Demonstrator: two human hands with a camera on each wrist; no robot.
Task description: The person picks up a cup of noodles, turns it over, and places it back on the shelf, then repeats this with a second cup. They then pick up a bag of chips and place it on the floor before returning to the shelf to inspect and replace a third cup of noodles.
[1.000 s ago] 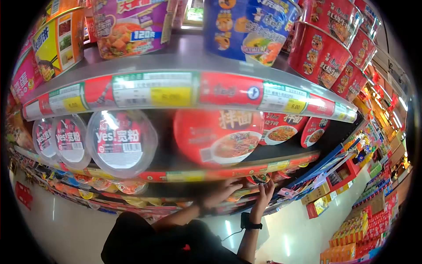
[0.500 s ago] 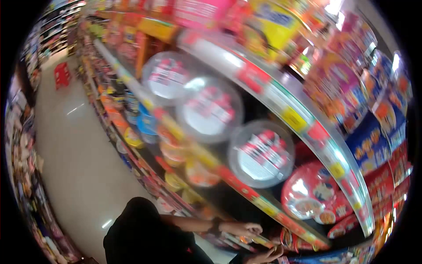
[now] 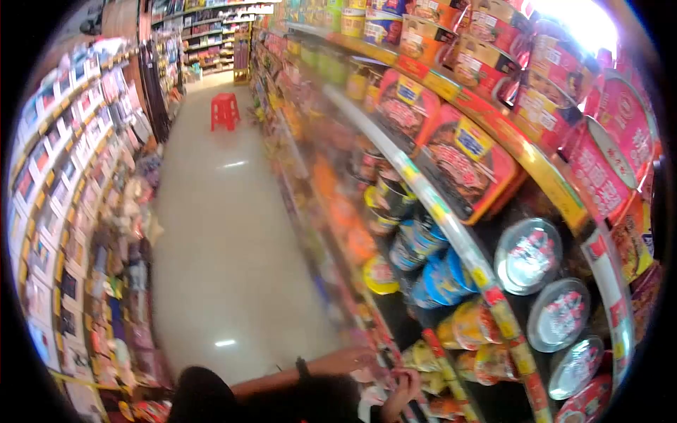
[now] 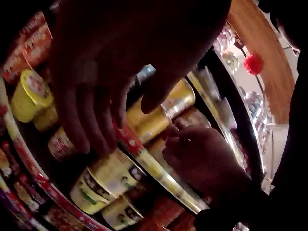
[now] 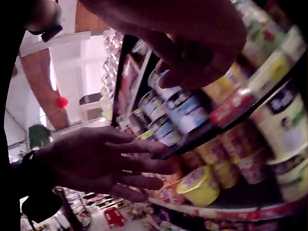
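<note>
My left hand (image 3: 361, 361) is low in front of the shelves in the head view. Its fingers (image 4: 86, 115) hang apart with nothing between them in the left wrist view. Close beside it, my right hand (image 3: 402, 393) has loosely bent fingers and no item shows in it, as the right wrist view shows the hand (image 5: 202, 48) from near. Nearest to the left fingers stand pale yellow noodle cups (image 4: 94, 192). Behind both hands are a yellow-lidded cup (image 5: 199, 185) and blue-and-white cups (image 5: 185, 113).
Shelves of instant noodles curve along the right, with clear-lidded bowls (image 3: 529, 255), boxed noodles (image 3: 465, 162) and blue tubs (image 3: 444, 278). A price rail (image 3: 451, 229) edges the shelf. Down the aisle floor (image 3: 226, 282) stands a red stool (image 3: 225, 111). Stocked racks (image 3: 63, 211) line the left.
The head view has swung left from facing the shelf to looking down the aisle. The red stool now stands near the upper middle. Both hands remain close together near the shelves.
</note>
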